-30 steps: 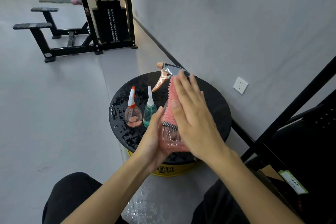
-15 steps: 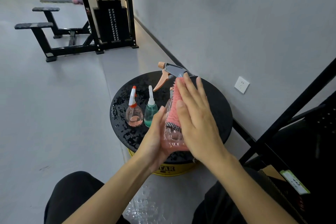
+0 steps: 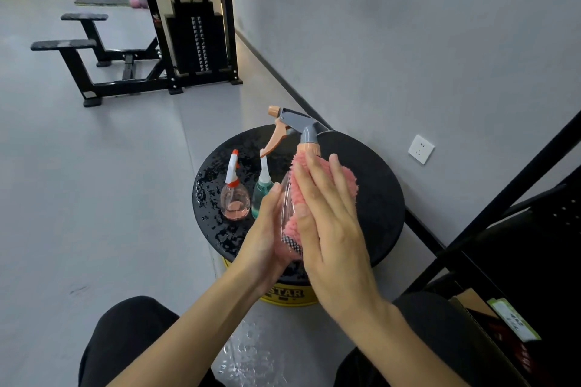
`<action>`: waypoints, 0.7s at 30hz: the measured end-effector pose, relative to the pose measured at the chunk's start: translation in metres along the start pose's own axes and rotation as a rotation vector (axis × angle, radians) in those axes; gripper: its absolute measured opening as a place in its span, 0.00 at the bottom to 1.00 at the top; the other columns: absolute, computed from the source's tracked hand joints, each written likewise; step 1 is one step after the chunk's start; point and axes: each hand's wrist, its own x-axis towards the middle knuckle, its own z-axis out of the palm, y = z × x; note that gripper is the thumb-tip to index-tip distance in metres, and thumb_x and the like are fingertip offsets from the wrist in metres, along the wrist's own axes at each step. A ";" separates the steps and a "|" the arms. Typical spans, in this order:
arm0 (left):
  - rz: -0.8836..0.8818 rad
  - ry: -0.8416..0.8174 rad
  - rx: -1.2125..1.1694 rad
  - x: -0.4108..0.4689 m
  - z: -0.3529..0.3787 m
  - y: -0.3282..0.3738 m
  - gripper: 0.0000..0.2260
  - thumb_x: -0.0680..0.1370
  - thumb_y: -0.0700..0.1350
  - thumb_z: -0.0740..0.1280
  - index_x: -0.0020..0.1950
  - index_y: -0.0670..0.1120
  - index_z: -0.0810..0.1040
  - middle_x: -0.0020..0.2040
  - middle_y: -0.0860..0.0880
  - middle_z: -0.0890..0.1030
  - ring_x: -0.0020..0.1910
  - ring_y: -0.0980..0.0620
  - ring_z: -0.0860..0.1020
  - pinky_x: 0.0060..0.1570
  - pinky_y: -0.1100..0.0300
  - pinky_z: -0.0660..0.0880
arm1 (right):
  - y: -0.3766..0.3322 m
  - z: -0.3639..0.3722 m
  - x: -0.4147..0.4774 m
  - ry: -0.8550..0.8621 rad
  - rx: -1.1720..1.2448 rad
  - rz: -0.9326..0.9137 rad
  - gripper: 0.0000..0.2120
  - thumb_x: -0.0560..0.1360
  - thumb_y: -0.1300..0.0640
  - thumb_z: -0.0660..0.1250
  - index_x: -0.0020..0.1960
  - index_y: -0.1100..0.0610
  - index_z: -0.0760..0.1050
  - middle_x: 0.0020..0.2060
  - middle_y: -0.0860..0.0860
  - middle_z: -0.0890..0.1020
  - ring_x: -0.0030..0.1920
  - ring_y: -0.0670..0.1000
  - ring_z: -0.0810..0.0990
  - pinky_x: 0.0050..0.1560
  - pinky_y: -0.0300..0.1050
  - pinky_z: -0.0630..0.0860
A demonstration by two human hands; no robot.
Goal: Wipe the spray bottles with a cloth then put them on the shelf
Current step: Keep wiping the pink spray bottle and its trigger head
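Spray bottle (image 3: 305,130) clear, grey-orange trigger head, pink cloth (image 3: 347,179) pressed against it.

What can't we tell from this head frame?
Head view only:
- spray bottle body: mostly covered by pink cloth and right hand; fill level unknown.
- left hand: fingers behind the bottle.
- shelf: cut off by right edge.
- label text: blurred, too small.

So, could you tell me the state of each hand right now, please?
Left hand: grips the spray bottle.
Right hand: open, flat fingers pressing the pink cloth onto it.
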 end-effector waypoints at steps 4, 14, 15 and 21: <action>-0.024 -0.023 0.000 -0.002 0.002 -0.004 0.20 0.83 0.56 0.51 0.60 0.57 0.81 0.54 0.50 0.86 0.51 0.52 0.84 0.39 0.54 0.81 | 0.006 -0.010 0.022 0.013 0.042 -0.028 0.21 0.83 0.54 0.51 0.75 0.55 0.63 0.75 0.45 0.63 0.78 0.45 0.51 0.76 0.37 0.49; -0.084 -0.061 -0.006 -0.003 0.005 -0.016 0.23 0.77 0.61 0.55 0.57 0.48 0.81 0.46 0.45 0.86 0.43 0.47 0.85 0.44 0.49 0.83 | 0.009 -0.029 0.079 0.053 -0.016 -0.112 0.22 0.83 0.52 0.50 0.74 0.59 0.64 0.75 0.52 0.66 0.79 0.50 0.51 0.76 0.55 0.57; -0.081 -0.063 0.000 -0.004 0.006 -0.016 0.24 0.77 0.61 0.55 0.60 0.48 0.80 0.48 0.45 0.86 0.45 0.47 0.85 0.47 0.48 0.82 | 0.010 -0.028 0.083 0.021 -0.043 -0.112 0.22 0.83 0.52 0.50 0.75 0.59 0.64 0.75 0.52 0.66 0.79 0.50 0.50 0.76 0.58 0.58; -0.053 -0.073 -0.012 -0.007 0.006 -0.016 0.24 0.77 0.61 0.56 0.65 0.50 0.77 0.53 0.45 0.85 0.50 0.44 0.84 0.49 0.43 0.82 | 0.009 -0.031 0.090 -0.289 -0.311 -0.055 0.23 0.84 0.50 0.48 0.78 0.54 0.55 0.78 0.48 0.55 0.79 0.47 0.43 0.77 0.62 0.46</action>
